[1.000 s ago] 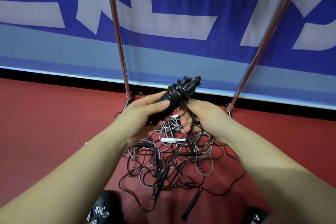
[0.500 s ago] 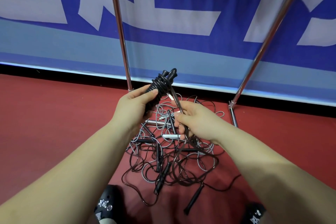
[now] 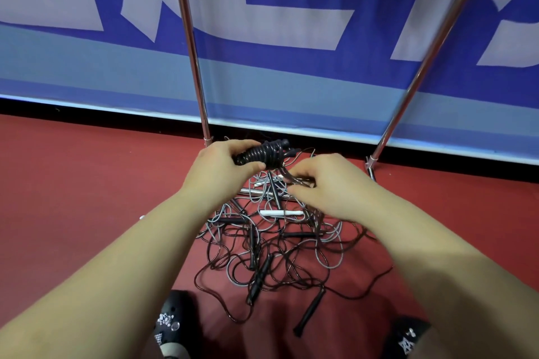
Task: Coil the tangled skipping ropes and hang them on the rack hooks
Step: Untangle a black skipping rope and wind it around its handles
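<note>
My left hand (image 3: 221, 167) grips a black skipping rope (image 3: 264, 152) wound tightly round its own handles, lying almost level above the floor. My right hand (image 3: 323, 183) pinches the loose strand that runs from that bundle. Below both hands a tangled pile of ropes (image 3: 274, 245), black and grey with black and white handles, lies on the red floor. The rack's two chrome poles, the left pole (image 3: 189, 46) and the right pole (image 3: 428, 52), rise behind the pile. No hooks are in view.
A blue and white banner (image 3: 291, 73) hangs along the back behind the poles. My two black shoes, the left shoe (image 3: 172, 323) and the right shoe (image 3: 408, 338), stand at the bottom edge near the pile. Red floor (image 3: 73, 198) spreads to both sides.
The wound bundle has tipped from upright to nearly level and dropped lower. My right hand has shifted up beside it, still on the loose strand.
</note>
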{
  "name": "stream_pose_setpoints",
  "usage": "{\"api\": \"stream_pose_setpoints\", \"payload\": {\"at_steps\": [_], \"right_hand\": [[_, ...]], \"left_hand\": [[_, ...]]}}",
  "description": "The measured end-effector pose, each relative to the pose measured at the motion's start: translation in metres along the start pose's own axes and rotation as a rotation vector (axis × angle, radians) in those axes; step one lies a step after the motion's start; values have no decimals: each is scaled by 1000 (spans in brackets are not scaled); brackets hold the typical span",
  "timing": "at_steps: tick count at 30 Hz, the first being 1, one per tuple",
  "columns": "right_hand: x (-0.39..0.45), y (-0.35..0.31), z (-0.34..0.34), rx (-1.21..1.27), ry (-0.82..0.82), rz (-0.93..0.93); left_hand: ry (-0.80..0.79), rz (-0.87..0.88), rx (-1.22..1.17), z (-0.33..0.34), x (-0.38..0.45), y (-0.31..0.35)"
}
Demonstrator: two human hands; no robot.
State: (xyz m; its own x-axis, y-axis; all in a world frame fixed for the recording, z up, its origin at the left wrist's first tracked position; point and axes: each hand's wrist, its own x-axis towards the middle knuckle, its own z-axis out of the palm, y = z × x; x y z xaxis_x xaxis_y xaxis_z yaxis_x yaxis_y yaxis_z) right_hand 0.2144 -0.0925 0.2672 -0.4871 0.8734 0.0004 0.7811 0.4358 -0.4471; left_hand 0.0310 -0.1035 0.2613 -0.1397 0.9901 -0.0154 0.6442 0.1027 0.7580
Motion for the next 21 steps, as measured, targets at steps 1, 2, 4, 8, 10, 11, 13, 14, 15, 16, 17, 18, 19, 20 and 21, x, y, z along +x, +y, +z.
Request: {"api": "stream_pose_setpoints", "payload": {"at_steps": [1,2,4,8,10,11,13,14,15,16,17,18,19,20,21], "right_hand": [[0,2,-3,15,39,-7],[-1,3,-6,27,64,-14],[-2,5,-10,31,62,-30],[-3,9,-12,93,8,-27],[-2,13,-15,186,11,9],[-3,15,-17,233,8,30],[-4,19,-19,311,-9,63],[-5,20,-20,347,-23,80],[-5,22,-21,382,-41,100],[-5,23,-21,419,-64,125],[-4,26,-21,470,-83,149],[-3,28,-21,525,-104,170],[-3,31,-22,590,-134,179],[-3,32,-22,671,-178,186],[-3,33,-22,773,-227,193]], "left_hand": [[-57,1,24,-1,1,0],[-121,5,37,-2,2,1],[-258,9,58,-3,2,2],[-513,74,139,0,0,3],[-588,102,120,1,0,2],[-618,103,89,1,0,2],[-666,95,5,-1,-1,0],[-685,94,-46,-2,-1,0],[-702,94,-104,-3,-2,1],[-717,93,-170,-5,-3,1],[-728,88,-235,-6,-4,3],[-735,88,-291,-7,-5,4],[-745,93,-338,-9,-7,6],[-757,99,-378,-10,-8,8],[-771,106,-417,-10,-9,10]]}}
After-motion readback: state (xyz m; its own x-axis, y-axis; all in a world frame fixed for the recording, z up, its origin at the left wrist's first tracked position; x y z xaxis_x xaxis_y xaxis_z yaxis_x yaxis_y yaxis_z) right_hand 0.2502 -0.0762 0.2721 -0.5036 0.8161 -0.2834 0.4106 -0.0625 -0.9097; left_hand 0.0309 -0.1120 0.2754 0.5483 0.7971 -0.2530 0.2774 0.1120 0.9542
